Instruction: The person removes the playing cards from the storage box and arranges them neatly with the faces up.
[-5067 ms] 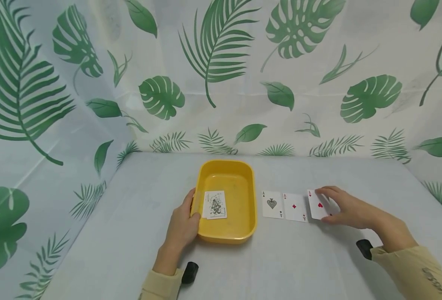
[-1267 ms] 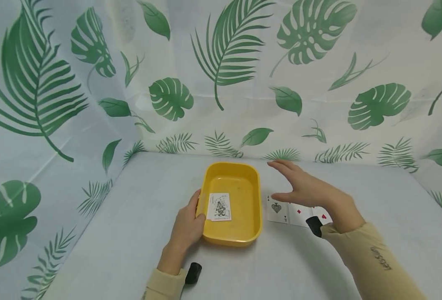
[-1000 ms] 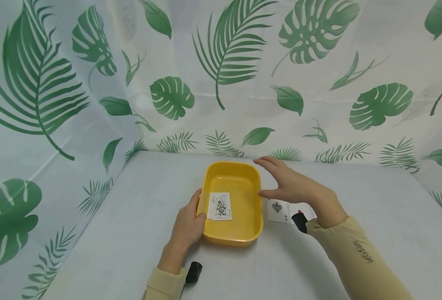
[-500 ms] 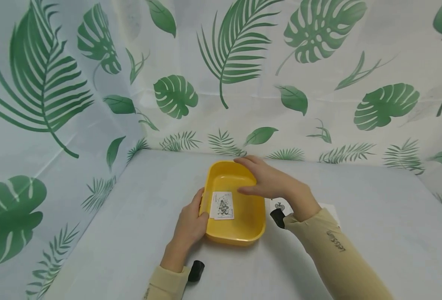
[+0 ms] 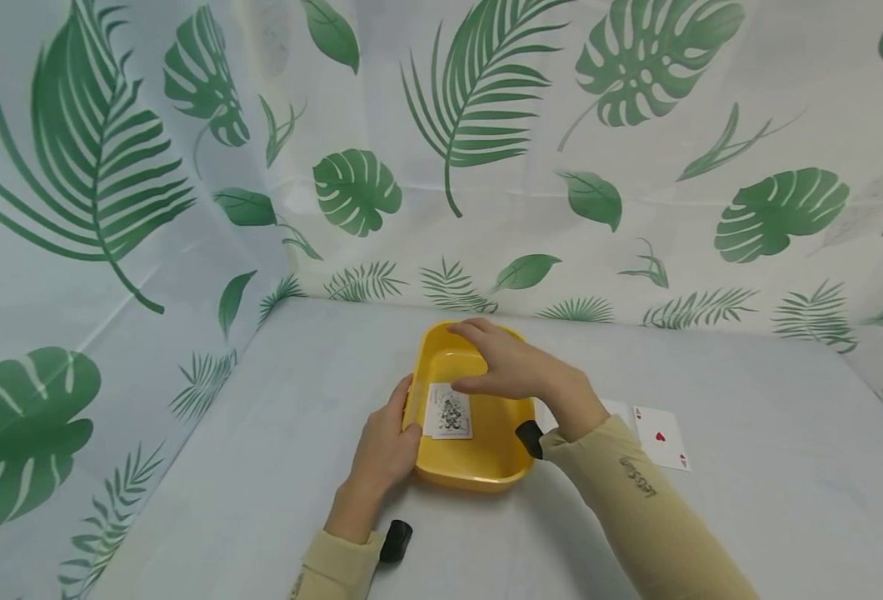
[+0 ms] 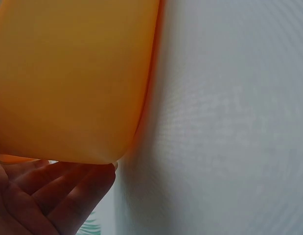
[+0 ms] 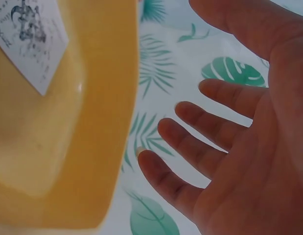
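Observation:
A yellow plastic tray sits on the table in front of me. My left hand grips its left side, thumb at the rim; the left wrist view has those fingers against the outer wall. Inside the tray lies a joker card, with a white card edge peeking out at its left. Over the tray's right part hovers my right hand, fingers apart and relaxed. The right wrist view shows nothing in that palm. To the right lies the ace of hearts, face up.
Left of the ace of hearts, white slivers of two more cards show; my right arm hides the rest. A white table covering extends under everything. Leaf-printed cloth stands behind and at the left.
At first my right hand held the ace of hearts at the card row. It has let go and moved left, open, over the tray. My left hand keeps its grip on the tray.

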